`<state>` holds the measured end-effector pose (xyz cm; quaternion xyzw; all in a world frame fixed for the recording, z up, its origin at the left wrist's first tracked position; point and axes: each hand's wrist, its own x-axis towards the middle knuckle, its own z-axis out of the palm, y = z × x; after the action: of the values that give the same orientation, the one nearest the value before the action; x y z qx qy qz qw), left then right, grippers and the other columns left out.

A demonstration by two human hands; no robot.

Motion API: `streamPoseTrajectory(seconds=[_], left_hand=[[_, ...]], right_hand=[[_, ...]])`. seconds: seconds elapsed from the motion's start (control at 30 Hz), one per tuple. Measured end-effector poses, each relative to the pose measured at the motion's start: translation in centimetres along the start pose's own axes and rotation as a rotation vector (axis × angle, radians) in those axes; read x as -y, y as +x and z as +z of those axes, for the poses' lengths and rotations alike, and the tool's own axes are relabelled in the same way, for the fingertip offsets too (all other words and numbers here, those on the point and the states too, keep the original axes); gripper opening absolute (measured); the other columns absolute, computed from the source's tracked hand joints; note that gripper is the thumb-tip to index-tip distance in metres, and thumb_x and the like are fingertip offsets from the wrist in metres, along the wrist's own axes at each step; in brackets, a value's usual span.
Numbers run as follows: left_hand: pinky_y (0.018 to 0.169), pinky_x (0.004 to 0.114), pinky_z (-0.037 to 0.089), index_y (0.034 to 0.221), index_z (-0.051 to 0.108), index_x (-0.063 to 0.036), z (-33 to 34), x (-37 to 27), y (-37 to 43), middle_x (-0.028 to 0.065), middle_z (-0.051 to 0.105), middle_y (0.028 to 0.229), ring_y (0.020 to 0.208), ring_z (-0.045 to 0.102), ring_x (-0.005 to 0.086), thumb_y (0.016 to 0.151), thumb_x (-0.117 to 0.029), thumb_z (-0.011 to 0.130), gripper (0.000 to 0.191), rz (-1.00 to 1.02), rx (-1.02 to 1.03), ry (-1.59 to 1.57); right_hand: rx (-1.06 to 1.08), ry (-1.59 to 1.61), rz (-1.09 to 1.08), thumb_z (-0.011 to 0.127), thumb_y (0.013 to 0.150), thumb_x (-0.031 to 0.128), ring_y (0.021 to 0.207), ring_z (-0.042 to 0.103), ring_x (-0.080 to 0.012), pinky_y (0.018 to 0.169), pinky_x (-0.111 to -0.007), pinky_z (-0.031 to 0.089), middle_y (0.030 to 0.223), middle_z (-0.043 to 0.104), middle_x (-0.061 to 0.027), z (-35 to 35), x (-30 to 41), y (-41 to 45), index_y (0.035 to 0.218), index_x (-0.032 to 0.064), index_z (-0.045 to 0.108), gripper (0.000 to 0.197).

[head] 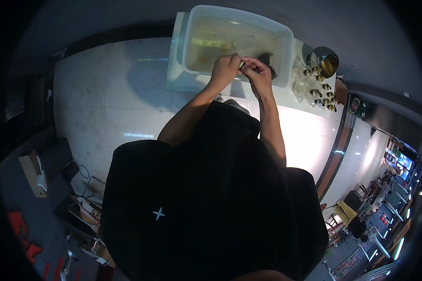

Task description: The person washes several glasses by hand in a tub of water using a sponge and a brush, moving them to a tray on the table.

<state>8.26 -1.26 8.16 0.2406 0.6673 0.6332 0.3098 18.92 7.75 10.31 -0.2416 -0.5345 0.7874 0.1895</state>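
Note:
Over the near side of a translucent plastic tub [291, 42], my two hands meet around a small round brass-coloured piece [242, 64] with a dark part. My left hand [227, 68] grips it from the left, and my right hand [259, 73] has thumb and fingers on its other side. Cloudy yellowish water fills much of the tub. A clear glass vessel [244, 43] lies in the water, and a dark cloth-like thing [266, 59] is partly behind my right hand.
Several clear glass vessels with brass-coloured fittings [315, 92] stand at the right end of the pale table [177, 79]. Beside them is a round shiny metal container [325, 61]. A brown cardboard box [341, 92] adjoins that end. A person [357, 227] is far off at the lower right.

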Motion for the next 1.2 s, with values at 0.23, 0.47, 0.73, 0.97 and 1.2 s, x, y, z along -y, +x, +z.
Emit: streamPoseTrajectory(seconds=[0.23,0.47,0.73,0.97,1.2], left_hand=[[0.057,0.034,0.051,0.076,0.066,0.0067,0.1,-0.6,-0.3,0.0158,0.067,0.064,0.059,0.068,0.0231,0.096,-0.028,0.042,0.047,-0.092,-0.027,-0.088],[0.052,0.038,0.045,0.07,0.061,0.0061,-0.8,-0.5,0.2,0.0181,0.059,0.058,0.051,0.06,0.025,0.093,-0.025,0.045,0.041,-0.042,-0.171,-0.003],[0.053,0.042,0.042,0.066,0.056,0.0052,-0.1,0.1,0.3,0.021,0.053,0.056,0.049,0.052,0.0309,0.093,-0.025,0.045,0.041,0.02,-0.201,0.061],[0.05,0.044,0.04,0.067,0.056,0.0042,1.0,-0.9,0.6,0.0218,0.052,0.055,0.046,0.051,0.0322,0.094,-0.024,0.045,0.041,0.037,-0.166,0.167],[0.042,0.035,0.033,0.059,0.053,0.0022,0.6,-0.2,1.3,0.0075,0.049,0.049,0.04,0.043,0.0164,0.092,-0.022,0.052,0.041,-0.551,0.004,-0.405]], right_hand=[[-0.029,-0.033,-0.04,0.06,0.087,-0.005,0.078,0.063,-0.0131,0.073,-0.026,0.053,0.092,0.065,-0.0068,1.0,0.1,0.4,0.111,-0.0036,0.063,0.024],[-0.146,0.091,0.038,0.056,0.095,0.011,0.071,0.065,-0.0156,0.068,-0.028,0.055,0.087,0.067,-0.0091,2.7,1.8,-0.2,0.107,-0.0054,0.062,0.021],[-0.354,-0.79,0.102,0.046,0.098,0.039,0.056,0.054,-0.0246,0.06,-0.042,0.042,0.057,0.05,-0.0171,3.6,1.4,0.5,0.07,-0.0085,0.056,0.056],[-0.481,-0.448,0.142,0.046,0.095,0.03,0.057,0.041,-0.0175,0.057,-0.038,0.039,0.056,0.043,-0.0158,2.4,-2.1,2.0,0.068,-0.0076,0.054,0.047],[-0.4,-0.939,-0.419,0.046,0.098,0.029,0.044,0.044,-0.0259,0.05,-0.043,0.037,0.051,0.047,-0.0199,1.7,-1.6,2.4,0.062,-0.0062,0.052,0.05]])
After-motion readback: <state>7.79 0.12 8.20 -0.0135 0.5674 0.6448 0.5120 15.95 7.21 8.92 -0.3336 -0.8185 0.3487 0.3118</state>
